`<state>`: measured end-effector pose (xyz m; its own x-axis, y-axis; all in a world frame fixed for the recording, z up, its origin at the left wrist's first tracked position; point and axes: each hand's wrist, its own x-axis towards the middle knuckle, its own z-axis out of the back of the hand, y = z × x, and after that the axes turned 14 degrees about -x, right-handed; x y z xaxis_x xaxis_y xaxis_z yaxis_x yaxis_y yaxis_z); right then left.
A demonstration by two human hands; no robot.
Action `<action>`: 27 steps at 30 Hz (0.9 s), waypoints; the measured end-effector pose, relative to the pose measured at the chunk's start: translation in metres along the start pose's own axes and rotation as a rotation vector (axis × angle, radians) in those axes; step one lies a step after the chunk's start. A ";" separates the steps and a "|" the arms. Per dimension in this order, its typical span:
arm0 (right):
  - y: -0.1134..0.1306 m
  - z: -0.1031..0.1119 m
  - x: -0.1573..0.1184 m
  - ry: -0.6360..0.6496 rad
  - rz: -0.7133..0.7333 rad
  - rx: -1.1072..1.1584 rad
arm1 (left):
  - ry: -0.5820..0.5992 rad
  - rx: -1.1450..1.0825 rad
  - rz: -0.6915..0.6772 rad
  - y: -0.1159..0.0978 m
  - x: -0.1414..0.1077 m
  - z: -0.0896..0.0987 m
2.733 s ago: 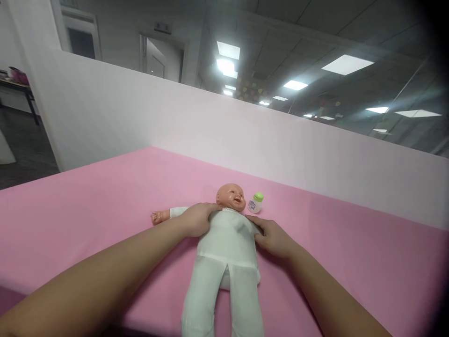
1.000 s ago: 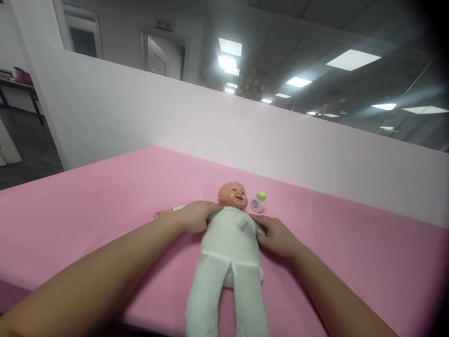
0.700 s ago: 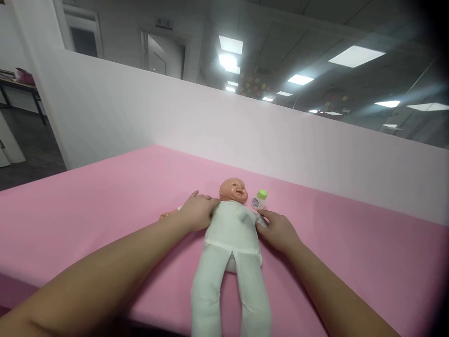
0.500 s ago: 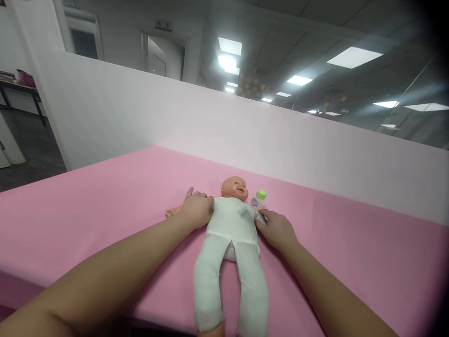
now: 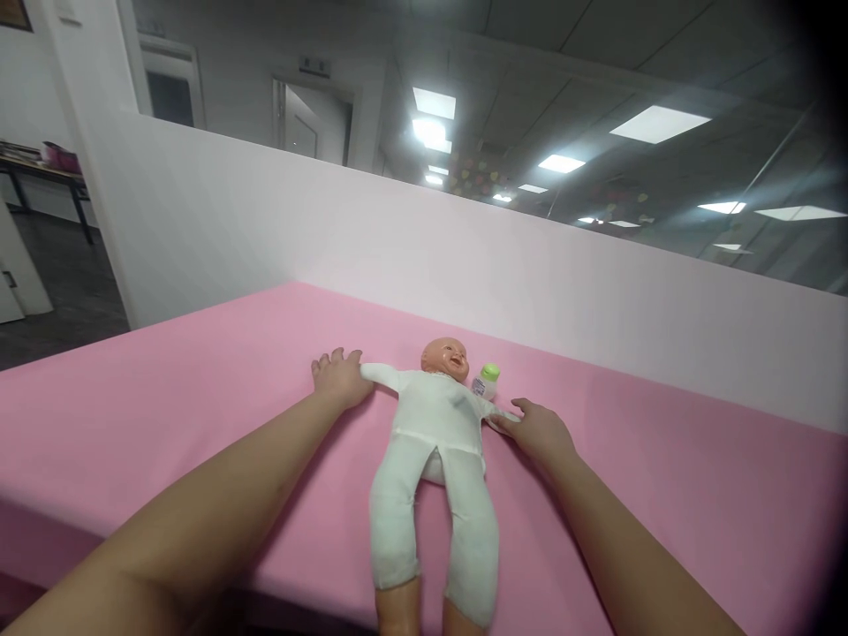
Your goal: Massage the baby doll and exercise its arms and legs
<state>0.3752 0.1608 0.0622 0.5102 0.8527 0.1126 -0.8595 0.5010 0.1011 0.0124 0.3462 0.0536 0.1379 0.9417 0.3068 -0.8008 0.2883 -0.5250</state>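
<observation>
A baby doll [image 5: 441, 415] in a white cloth suit lies on its back, its bare head at the far end and its arms stretched out to the sides. My left hand [image 5: 340, 380] lies over the end of the doll's arm on the left, fingers spread, hiding the doll's hand. On the other side, my right hand [image 5: 540, 435] is closed around the doll's lower arm, thumb and fingers at the sleeve. A small clear bottle [image 5: 486, 382] with a green cap lies beside the doll's head, just beyond that arm.
The doll rests on a pink padded table [image 5: 218, 389]. A white low wall [image 5: 464, 238] runs along its back edge. Beyond, at the far left, a desk [image 5: 40, 168] holds a pink item, and a door [image 5: 301, 124] shows behind the wall.
My left hand has slid outward from the doll's upper arm to its hand, baring the white sleeve. My right hand has moved slightly outward along the other arm.
</observation>
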 end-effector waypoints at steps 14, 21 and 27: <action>-0.042 -0.007 0.028 0.069 -0.196 -0.091 | -0.002 -0.271 0.179 0.017 0.005 0.004; -0.048 -0.021 0.037 0.003 -0.238 0.092 | -0.084 -0.656 0.115 0.023 0.003 0.005; -0.063 -0.031 0.047 -0.047 -0.329 0.378 | 0.021 -0.956 0.181 0.033 0.010 0.012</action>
<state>0.4519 0.1737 0.0310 0.7604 0.6469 0.0584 -0.5868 0.6457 0.4886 -0.0198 0.3631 0.0490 0.0772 0.9859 0.1486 -0.0006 0.1491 -0.9888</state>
